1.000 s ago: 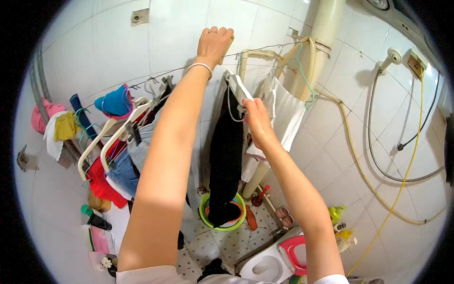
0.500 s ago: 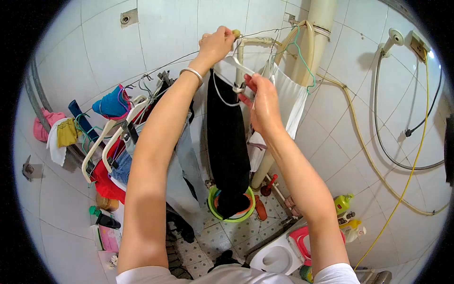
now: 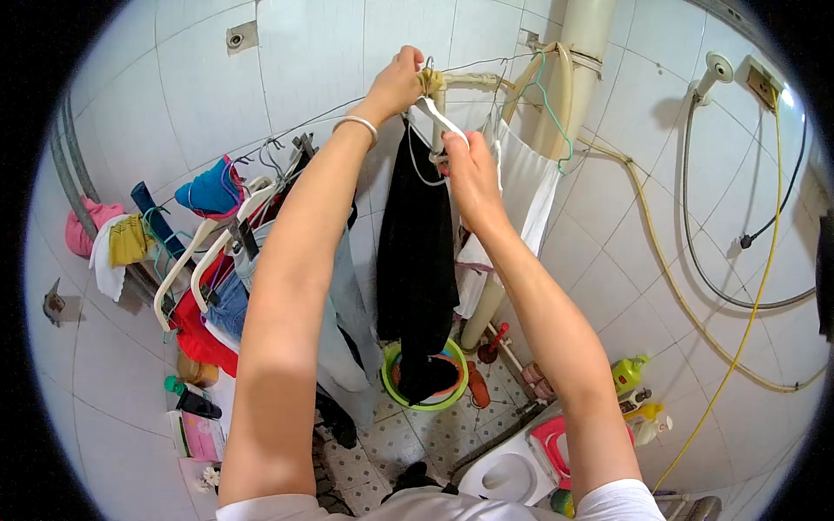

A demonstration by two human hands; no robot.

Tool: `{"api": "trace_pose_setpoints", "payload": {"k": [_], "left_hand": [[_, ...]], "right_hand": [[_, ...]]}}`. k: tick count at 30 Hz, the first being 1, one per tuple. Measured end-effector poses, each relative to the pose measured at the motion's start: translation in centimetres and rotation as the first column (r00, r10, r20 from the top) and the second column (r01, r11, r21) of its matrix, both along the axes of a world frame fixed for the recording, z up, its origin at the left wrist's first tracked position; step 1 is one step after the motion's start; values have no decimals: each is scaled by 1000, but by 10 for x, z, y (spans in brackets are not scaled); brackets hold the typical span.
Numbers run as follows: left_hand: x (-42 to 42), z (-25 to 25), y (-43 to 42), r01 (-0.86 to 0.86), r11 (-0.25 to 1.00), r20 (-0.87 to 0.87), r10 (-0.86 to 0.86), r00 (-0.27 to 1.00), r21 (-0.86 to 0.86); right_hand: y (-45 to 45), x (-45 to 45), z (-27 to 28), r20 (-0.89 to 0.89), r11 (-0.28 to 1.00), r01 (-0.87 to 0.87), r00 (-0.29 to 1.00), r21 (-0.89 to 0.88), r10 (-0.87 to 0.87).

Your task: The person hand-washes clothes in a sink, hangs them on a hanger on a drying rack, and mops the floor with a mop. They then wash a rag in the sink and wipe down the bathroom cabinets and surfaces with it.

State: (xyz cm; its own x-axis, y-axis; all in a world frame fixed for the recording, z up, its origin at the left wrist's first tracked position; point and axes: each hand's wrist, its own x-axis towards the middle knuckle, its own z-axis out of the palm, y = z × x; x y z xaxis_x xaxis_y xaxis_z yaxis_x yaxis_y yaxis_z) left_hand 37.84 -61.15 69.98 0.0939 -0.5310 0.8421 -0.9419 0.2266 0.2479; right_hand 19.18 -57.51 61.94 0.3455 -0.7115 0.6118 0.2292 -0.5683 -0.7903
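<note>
Black trousers (image 3: 417,234) hang lengthwise from a white hanger (image 3: 432,109), whose metal hook stands at the wire line (image 3: 486,62). My right hand (image 3: 475,182) is closed on the hanger's right arm. My left hand (image 3: 393,85), wearing a bracelet at the wrist, is up at the line beside the hook. Its fingers are curled around the wire, partly hidden from view. The lower end of the trousers reaches down over a green basin (image 3: 387,382) on the floor. Just right of the hanger, a white garment (image 3: 526,195) hangs from the same line.
Jeans (image 3: 334,304) and other clothes on hangers crowd the line at left. A green hanger (image 3: 549,104) hangs near the thick pipe (image 3: 584,78). Below are a squat toilet (image 3: 499,478), bottles (image 3: 627,375) and a slipper (image 3: 478,386). Hoses run along the right wall (image 3: 599,286).
The hanger hook has come up into sight at the wire, right of my left hand. My right hand has shifted slightly left with the hanger, and the trousers have swung a little.
</note>
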Motion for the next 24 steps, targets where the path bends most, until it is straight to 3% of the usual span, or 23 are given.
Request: {"api": "trace_pose_setpoints", "payload": {"k": [1, 2, 4, 6, 8, 9, 14, 17, 19, 21, 22, 23, 24], "left_hand": [[0, -1, -3, 51, 998, 6, -51, 999, 29], [2, -1, -6, 53, 998, 4, -53, 999, 30], [4, -5, -11, 65, 997, 107, -61, 992, -34], [8, -13, -13, 66, 998, 124, -63, 990, -20], [10, -13, -16, 67, 998, 149, -64, 987, -18], [10, -14, -18, 45, 999, 188, -41, 981, -15], [-1, -14, 6, -110, 994, 220, 110, 969, -12], [-11, -33, 31, -15, 934, 76, 45, 996, -358], [-35, -62, 63, 41, 919, -172, -117, 978, -391], [-51, -114, 86, 170, 880, -400, -364, 841, -443], [-63, -148, 98, 148, 871, -551, -420, 721, -469], [-85, -178, 113, 100, 883, -674, -419, 608, -459], [-106, -215, 124, 56, 896, -720, -390, 575, -441]], "right_hand": [[1, 3, 3, 16, 990, 89, 996, -108, -88], [2, 3, 6, 15, 990, 91, 996, -106, -90], [3, 0, 12, -164, 977, 158, 970, -143, -181], [-2, 4, -2, -326, 987, 133, 933, -88, -155], [9, 13, -30, -214, 970, 229, 947, -78, -241], [10, 15, -40, -185, 988, 146, 974, 57, -133], [22, 7, -42, -89, 983, 173, 980, -55, -178], [39, -25, -71, -29, 984, 135, 990, -118, -140], [62, -69, -112, -97, 986, 72, 991, -151, -88], [83, -123, -181, -280, 983, 67, 953, -172, -114], [95, -155, -227, -394, 983, 77, 909, -168, -138], [113, -192, -283, -512, 991, 126, 849, -36, -126], [136, -235, -346, -612, 973, 207, 784, 101, -103]]}}
